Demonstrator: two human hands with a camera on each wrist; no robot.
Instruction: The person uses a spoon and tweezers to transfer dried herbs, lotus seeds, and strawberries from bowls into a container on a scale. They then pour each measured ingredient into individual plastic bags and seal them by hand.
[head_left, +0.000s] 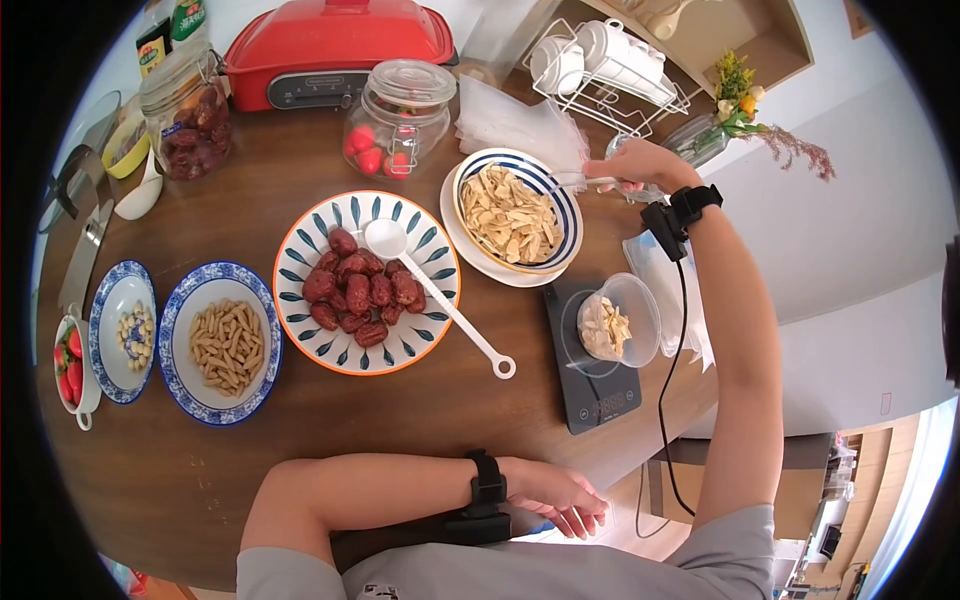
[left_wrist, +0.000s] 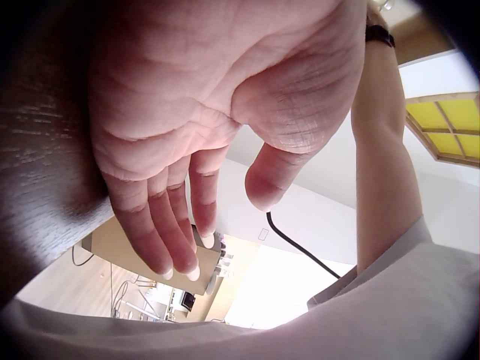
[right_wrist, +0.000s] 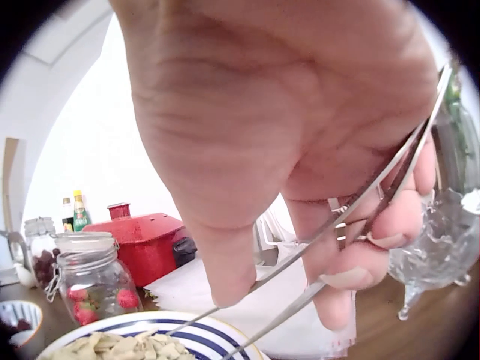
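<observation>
My right hand (head_left: 642, 165) pinches a pair of long metal tweezers (right_wrist: 300, 300) between thumb and fingers. Their two arms reach down to the blue-striped bowl (head_left: 573, 222) of pale dried slices (head_left: 510, 212), which sits on a white plate (head_left: 452, 222). A small clear plastic tub (head_left: 648, 318) with some slices in it stands on a black kitchen scale (head_left: 590, 400), below the right forearm. Held low by the table's front edge, my left hand (head_left: 560, 492) has nothing in it; its fingers hang loosely in the left wrist view.
Left of the bowl is a plate (head_left: 290, 240) of red dates with a white measuring spoon (head_left: 455, 315) across it. Further left are blue-patterned bowls (head_left: 180, 400). A strawberry jar (head_left: 397, 120), red cooker (head_left: 340, 45) and plastic bags (head_left: 520, 125) line the back. A cable (head_left: 665, 400) hangs from my right wrist.
</observation>
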